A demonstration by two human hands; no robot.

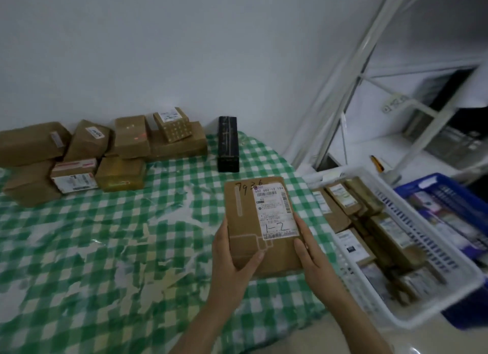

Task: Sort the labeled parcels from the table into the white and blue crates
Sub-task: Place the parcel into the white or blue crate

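A brown cardboard parcel (253, 216) with a white label marked "1-2" is held up over the table's right side. My left hand (233, 261) grips its lower left edge and my right hand (310, 256) grips its lower right edge. A white crate (427, 264) stands to the right, filled with several labeled parcels. Beyond it a blue crate (433, 187) also holds parcels. A pile of brown parcels (105, 153) lies at the table's far left.
The table wears a green and white checked cloth (105, 248), worn in patches. A tall black box (228, 143) stands upright near the back wall. White metal shelving (396, 95) rises at the right behind the crates.
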